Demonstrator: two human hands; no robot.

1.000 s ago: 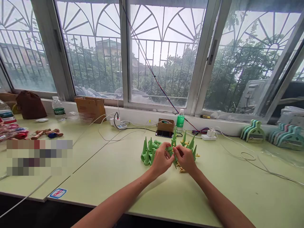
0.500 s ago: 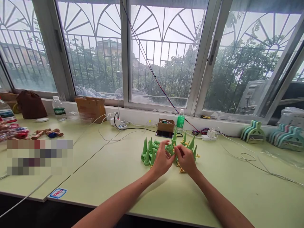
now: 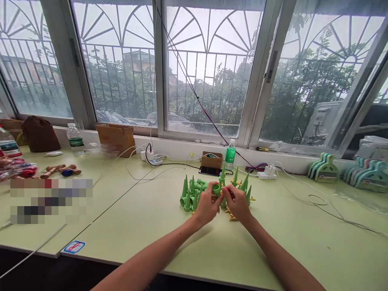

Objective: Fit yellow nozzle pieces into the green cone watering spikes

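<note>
While the left hand (image 3: 207, 204) curls round a green piece (image 3: 216, 189), the right hand (image 3: 238, 203) has its thumb and finger pinched on a small yellow piece (image 3: 221, 193) at its side, so the two hands nearly meet, fingertip to fingertip, above the tabletop (image 3: 151, 230). The green piece shows a round open mouth; the rest of it is mostly hidden by the left fingers.

Reading the clock from the hands, with twelve towards the window (image 3: 209, 81), a cluster of green spikes (image 3: 187, 202) sits close by at nine, several standing point up, with green parts lying on their sides among them. More green cones (image 3: 244, 182) stand from twelve round to two, with yellow fittings (image 3: 253, 198) poking out near them, and loose yellow bits (image 3: 232, 217) lie at five, just beside the right hand.

Farther off at twelve is a bottle with a green label (image 3: 230, 155); at eleven a phone (image 3: 207, 171) lies before a small open box (image 3: 211, 160). A white plug strip (image 3: 266, 175) sits at two. At ten stands a cardboard box (image 3: 118, 141), and a paper label (image 3: 72, 247) lies at eight, near the tabletop's edge
</note>
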